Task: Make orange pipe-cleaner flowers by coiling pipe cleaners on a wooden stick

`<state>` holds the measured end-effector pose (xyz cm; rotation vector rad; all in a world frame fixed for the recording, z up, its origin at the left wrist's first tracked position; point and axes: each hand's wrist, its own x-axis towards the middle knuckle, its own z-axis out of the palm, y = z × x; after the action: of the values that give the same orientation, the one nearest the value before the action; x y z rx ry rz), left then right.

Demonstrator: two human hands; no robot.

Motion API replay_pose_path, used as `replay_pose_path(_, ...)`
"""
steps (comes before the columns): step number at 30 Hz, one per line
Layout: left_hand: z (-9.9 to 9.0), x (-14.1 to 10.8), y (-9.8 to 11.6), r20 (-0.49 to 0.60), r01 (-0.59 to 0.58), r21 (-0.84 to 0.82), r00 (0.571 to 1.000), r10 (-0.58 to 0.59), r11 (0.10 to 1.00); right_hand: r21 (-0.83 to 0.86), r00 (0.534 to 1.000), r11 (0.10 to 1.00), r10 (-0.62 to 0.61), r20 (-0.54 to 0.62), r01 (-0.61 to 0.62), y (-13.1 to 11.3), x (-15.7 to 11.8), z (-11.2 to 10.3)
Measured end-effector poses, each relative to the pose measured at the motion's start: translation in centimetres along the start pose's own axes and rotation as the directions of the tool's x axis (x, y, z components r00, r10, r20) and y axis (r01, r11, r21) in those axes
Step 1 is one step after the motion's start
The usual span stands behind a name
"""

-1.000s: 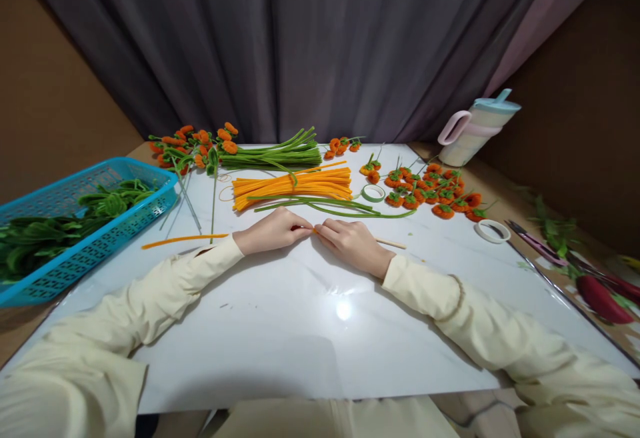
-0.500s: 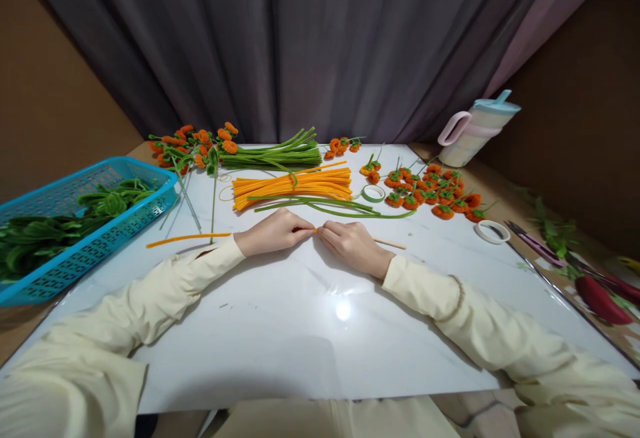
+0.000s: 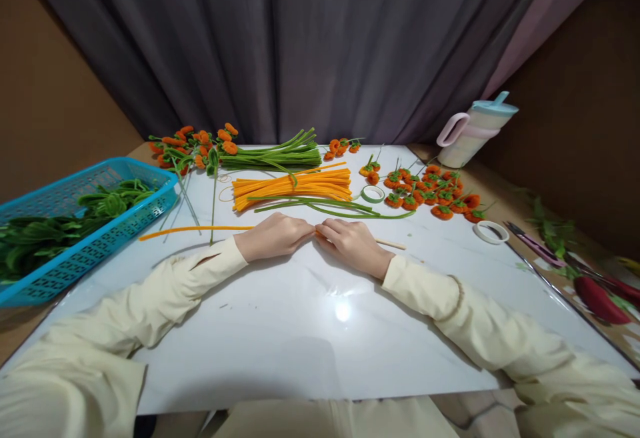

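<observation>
Near the middle of the white table (image 3: 280, 331), my left hand (image 3: 277, 235) is closed on an orange pipe cleaner (image 3: 195, 229), whose long end sticks out to the left. My right hand (image 3: 350, 245) meets it fingertip to fingertip, closed round a thin wooden stick (image 3: 391, 245) that shows past its right side. A bit of orange shows between the fingertips. Just beyond the hands lie loose green pipe cleaners (image 3: 340, 208) and a bundle of orange ones (image 3: 293, 188).
A blue basket (image 3: 125, 225) with green leaves stands at the left. Behind lies a green bundle (image 3: 270, 158). Orange flowers (image 3: 445, 191), tape rolls (image 3: 491, 232), pliers (image 3: 535, 245) and a tilted cup (image 3: 473, 133) are at the right.
The orange pipe cleaner's left end has shifted slightly left and more of it shows. My left hand has turned a little, its knuckles slightly lower; my right hand has barely moved.
</observation>
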<state>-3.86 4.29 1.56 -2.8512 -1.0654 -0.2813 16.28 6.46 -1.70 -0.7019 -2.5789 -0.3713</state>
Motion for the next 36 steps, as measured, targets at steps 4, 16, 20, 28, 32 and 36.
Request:
replay_pose_path(4,0.0,-0.15,-0.04,0.03,-0.095,0.188,0.995,0.09,0.978,0.004,0.999,0.999,-0.047,-0.017,0.047,-0.04,-0.07,-0.11)
replay_pose_path(16,-0.37,-0.18,-0.38,-0.047,-0.246,0.392,0.957,0.286,0.887,0.062,0.992,0.991,-0.119,-0.042,0.121,-0.44,-0.19,-0.35)
replay_pose_path(20,-0.55,-0.13,-0.42,-0.084,-0.238,0.368,0.954,0.287,0.899,0.068,0.994,0.995,-0.067,-0.083,0.072,-0.41,-0.21,-0.2)
replay_pose_path(28,-0.74,-0.14,-0.52,-0.088,-0.237,0.314,0.957,0.277,0.919,0.031,0.994,0.998,-0.056,-0.094,0.06,-0.41,-0.25,-0.16)
replay_pose_path(32,-0.83,-0.17,-0.61,-0.038,-0.241,0.293,0.964,0.263,0.925,0.029,0.992,0.994,-0.108,-0.063,0.11,-0.33,-0.33,-0.24)
replay_pose_path(36,-0.98,-0.15,-0.46,0.005,-0.236,0.271,0.97,0.244,0.933,0.006,0.984,0.986,-0.166,-0.06,0.166,-0.29,-0.35,-0.29)
